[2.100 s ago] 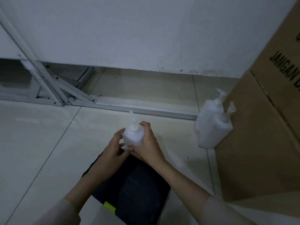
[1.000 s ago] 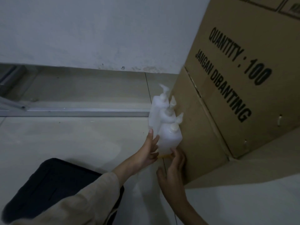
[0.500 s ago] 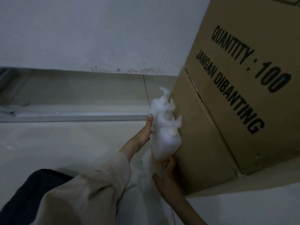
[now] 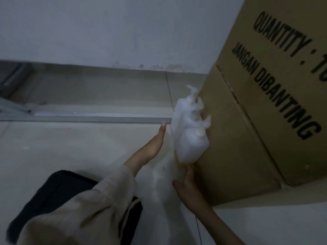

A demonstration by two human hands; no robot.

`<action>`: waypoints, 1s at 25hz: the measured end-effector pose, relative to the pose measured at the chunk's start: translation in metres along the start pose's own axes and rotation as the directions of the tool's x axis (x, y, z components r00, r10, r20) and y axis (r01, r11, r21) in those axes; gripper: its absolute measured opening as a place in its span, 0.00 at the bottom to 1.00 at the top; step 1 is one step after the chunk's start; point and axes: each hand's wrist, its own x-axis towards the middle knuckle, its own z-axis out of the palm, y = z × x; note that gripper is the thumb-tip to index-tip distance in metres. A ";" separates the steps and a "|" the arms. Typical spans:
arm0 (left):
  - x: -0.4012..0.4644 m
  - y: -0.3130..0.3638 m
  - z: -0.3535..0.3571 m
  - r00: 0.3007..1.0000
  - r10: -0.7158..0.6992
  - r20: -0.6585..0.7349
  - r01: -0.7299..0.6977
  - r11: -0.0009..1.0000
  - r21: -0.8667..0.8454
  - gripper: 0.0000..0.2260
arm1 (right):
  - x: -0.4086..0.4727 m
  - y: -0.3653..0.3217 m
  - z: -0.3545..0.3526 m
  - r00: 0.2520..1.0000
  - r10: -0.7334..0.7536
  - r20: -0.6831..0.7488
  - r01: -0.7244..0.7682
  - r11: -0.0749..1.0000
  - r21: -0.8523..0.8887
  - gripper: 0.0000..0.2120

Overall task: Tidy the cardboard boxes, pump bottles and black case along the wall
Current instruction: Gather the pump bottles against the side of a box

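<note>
Three white pump bottles stand in a tight row on the tiled floor, against the side of a big cardboard box printed "QUANTITY" and "JANGAN DIBANTING". My left hand is flat with straight fingers just left of the row, a small gap from it. My right hand is below the nearest bottle, fingertips at its base. A black case lies on the floor at lower left, partly hidden by my beige sleeve.
A white wall runs along the back, with a metal floor rail in front of it and a metal frame at far left. The box fills the right side. Pale floor tiles lie to the left.
Two seconds ago both hands held one bottle over the black case. It now stands in the row by the box. My left hand has drawn slightly away from the bottles.
</note>
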 end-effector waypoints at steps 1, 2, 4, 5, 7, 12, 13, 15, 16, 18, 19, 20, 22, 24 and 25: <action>-0.009 -0.008 -0.014 1.000 -0.016 -0.019 0.018 0.995 0.099 0.28 | -0.001 -0.001 0.004 0.997 0.018 0.069 -0.016 0.999 -0.033 0.28; -0.022 -0.018 -0.032 0.998 -0.029 -0.049 0.039 0.972 0.231 0.27 | -0.003 -0.005 0.012 0.987 0.035 0.155 -0.021 0.996 -0.091 0.23; -0.053 -0.040 -0.067 0.992 -0.031 -0.122 0.088 0.865 0.494 0.25 | -0.005 -0.016 0.030 0.950 0.032 0.310 0.037 0.976 -0.215 0.17; -0.072 -0.052 -0.084 0.984 -0.025 -0.175 0.124 0.804 0.581 0.24 | -0.007 -0.022 0.040 0.929 0.018 0.368 0.081 0.964 -0.253 0.16; -0.114 -0.076 -0.112 0.943 -0.048 -0.330 0.278 0.659 0.699 0.25 | -0.012 -0.033 0.057 0.892 0.013 0.452 0.122 0.956 -0.267 0.14; -0.215 -0.132 -0.102 0.665 -0.189 -0.723 0.611 0.695 0.380 0.35 | -0.017 -0.038 0.072 0.858 0.024 0.514 0.077 0.982 -0.174 0.20; -0.225 -0.137 -0.089 0.647 -0.194 -0.737 0.584 0.748 0.315 0.37 | -0.017 -0.037 0.075 0.839 -0.033 0.543 0.140 0.978 -0.156 0.26; -0.232 -0.145 -0.073 0.653 -0.179 -0.735 0.498 0.833 0.240 0.41 | -0.017 -0.038 0.082 0.798 -0.115 0.592 0.225 0.968 -0.115 0.32; -0.230 -0.147 -0.070 0.659 -0.175 -0.732 0.467 0.857 0.216 0.43 | -0.017 -0.039 0.085 0.782 -0.138 0.608 0.242 0.966 -0.092 0.30; -0.223 -0.148 -0.073 0.662 -0.174 -0.729 0.455 0.866 0.207 0.45 | -0.015 -0.039 0.090 0.773 -0.161 0.614 0.255 0.965 -0.068 0.27; -0.219 -0.148 -0.076 0.664 -0.164 -0.730 0.448 0.869 0.212 0.45 | -0.015 -0.039 0.091 0.780 -0.165 0.604 0.258 0.964 -0.069 0.27; -0.214 -0.148 -0.082 0.668 -0.144 -0.730 0.430 0.875 0.221 0.46 | -0.014 -0.038 0.091 0.788 -0.171 0.592 0.260 0.963 -0.068 0.26; -0.202 -0.146 -0.097 0.703 -0.091 -0.705 0.385 0.883 0.270 0.46 | -0.013 -0.034 0.092 0.819 -0.171 0.548 0.237 0.970 -0.051 0.27; -0.186 -0.138 -0.112 0.755 -0.036 -0.655 0.321 0.891 0.321 0.46 | -0.010 -0.029 0.094 0.857 -0.157 0.491 0.203 0.978 -0.041 0.28; -0.176 -0.131 -0.117 0.775 -0.002 -0.632 0.277 0.900 0.337 0.46 | -0.007 -0.027 0.095 0.881 -0.148 0.450 0.187 0.981 -0.043 0.28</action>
